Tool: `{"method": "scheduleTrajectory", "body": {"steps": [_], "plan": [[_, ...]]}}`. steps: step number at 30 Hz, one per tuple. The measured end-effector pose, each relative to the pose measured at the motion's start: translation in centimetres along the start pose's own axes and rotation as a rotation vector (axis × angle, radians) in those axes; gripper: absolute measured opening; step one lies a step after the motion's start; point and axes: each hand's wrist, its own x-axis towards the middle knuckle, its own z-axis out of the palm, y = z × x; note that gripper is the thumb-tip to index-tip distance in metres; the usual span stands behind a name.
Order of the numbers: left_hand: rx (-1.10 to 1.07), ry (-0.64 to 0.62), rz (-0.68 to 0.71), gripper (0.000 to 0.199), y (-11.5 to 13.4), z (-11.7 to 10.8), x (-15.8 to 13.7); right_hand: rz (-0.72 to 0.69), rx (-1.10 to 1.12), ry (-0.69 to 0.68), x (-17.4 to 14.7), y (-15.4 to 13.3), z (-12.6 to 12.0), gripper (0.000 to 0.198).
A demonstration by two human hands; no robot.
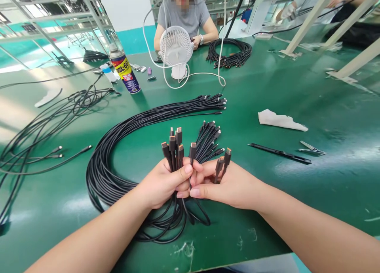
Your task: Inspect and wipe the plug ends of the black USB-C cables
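My left hand (166, 182) is closed around a bunch of black USB cables (172, 146), their plugs with orange-tinted tips pointing up. One cable plug (192, 150) stands between the two hands, at my left thumb and my right fingertips. My right hand (225, 184) is closed too, with two more cable plugs (227, 156) rising behind its thumb side. The cables' lower ends loop down onto the green table below the hands. Behind them lies a large curved bundle of black cables (109, 146), its ends fanned out at the right.
Loose cables (38, 130) lie tangled at the left. A spray can (126, 73) and a white fan (176, 47) stand farther back, near a seated person (184, 15). A coiled cable bundle (230, 53), black tweezers (279, 153) and a white scrap (280, 120) are rightward.
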Motion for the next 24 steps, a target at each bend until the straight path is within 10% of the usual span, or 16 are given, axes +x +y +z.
{"method": "scheduleTrajectory", "body": {"steps": [24], "plan": [[0.160,0.286,-0.009,0.040,0.11,0.89,0.01,-0.033,-0.091,-0.012,0.10,0.15,0.19,0.015]]}}
